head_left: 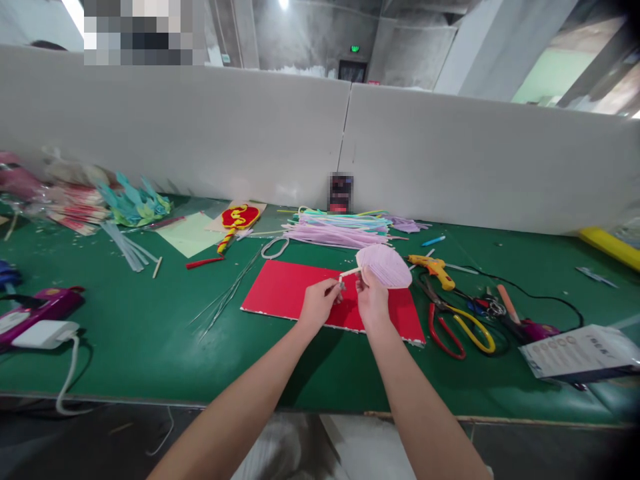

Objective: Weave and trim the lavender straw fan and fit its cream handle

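Note:
A lilac fan-shaped piece [384,267] with a pale edge is held above the red board [280,287]. My right hand [373,300] is closed on its lower left side. From there a thin cream stick [351,272] points left toward my left hand [320,303]. The fingers of my left hand are pinched at the stick's far end, where a small whitish bit shows; I cannot make out what it is. Behind the board lies a bundle of lilac and mint pipe cleaners [335,230]. A finished-looking red and yellow fan [240,217] with a red tassel rests farther left.
Right of the board are a yellow glue gun [435,270], red-and-yellow-handled scissors [457,327] and a white box [580,353]. Thin wires [225,300] lie to the left. A purple power strip [45,310] with a white charger [45,335] sits far left. A grey partition [200,133] stands behind.

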{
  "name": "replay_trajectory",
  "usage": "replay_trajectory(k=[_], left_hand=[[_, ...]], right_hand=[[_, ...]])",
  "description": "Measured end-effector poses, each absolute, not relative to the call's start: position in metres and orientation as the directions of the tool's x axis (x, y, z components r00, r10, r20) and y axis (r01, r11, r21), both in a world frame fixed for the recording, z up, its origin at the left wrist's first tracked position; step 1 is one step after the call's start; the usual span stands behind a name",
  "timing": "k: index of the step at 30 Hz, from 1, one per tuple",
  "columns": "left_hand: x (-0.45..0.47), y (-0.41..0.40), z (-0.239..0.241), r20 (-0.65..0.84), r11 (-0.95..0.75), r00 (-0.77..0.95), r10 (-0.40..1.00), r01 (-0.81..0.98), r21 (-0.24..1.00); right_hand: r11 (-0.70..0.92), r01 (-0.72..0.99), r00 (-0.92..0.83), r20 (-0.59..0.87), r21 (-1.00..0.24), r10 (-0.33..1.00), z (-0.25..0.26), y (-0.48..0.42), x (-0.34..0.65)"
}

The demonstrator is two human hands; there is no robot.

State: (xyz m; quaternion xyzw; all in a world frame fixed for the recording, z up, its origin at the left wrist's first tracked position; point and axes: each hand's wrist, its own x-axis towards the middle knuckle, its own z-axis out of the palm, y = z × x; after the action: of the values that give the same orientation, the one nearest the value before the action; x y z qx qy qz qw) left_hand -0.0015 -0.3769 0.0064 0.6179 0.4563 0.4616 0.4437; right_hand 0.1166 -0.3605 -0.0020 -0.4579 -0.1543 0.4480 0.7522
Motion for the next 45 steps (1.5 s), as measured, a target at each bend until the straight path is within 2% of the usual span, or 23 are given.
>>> replay_trajectory(k=[8,14,20,26,36,41,45], left_hand=[[0.0,-0.38,0.004,0.155,-0.187,0.141,0.978,0.261,0.947],[-0.004,-0.381,0.005,0.223,-0.247,0.106,0.969,0.443,0.862],[-0.013,-0.379,0.009,0.309,-0.308,0.105,0.945,0.604,0.735],[-0.019,-0.372,0.009,0.355,-0.326,0.092,0.93,0.652,0.685],[-0.028,-0.367,0.011,0.377,-0.396,0.16,0.912,0.584,0.709],[-0.031,-0.365,0.014,0.33,-0.363,0.157,0.931,0.492,0.791],[-0.032,-0.361,0.012,0.23,-0.274,0.165,0.959,0.341,0.899]], right_hand=[[0.245,-0.17,0.68,0.066,-0.955,0.73,0.005,-0.366,0.115],[0.257,0.077,0.593,0.252,-0.963,0.765,0.018,-0.377,0.113],[0.284,0.176,0.506,0.333,-0.943,0.795,0.019,-0.376,0.114],[0.267,0.176,0.507,0.319,-0.948,0.801,0.015,-0.37,0.121],[0.251,0.066,0.503,0.25,-0.966,0.827,0.014,-0.365,0.128],[0.23,-0.031,0.496,0.185,-0.973,0.848,0.012,-0.363,0.13],[0.193,-0.157,0.49,0.093,-0.969,0.867,0.011,-0.361,0.131]])
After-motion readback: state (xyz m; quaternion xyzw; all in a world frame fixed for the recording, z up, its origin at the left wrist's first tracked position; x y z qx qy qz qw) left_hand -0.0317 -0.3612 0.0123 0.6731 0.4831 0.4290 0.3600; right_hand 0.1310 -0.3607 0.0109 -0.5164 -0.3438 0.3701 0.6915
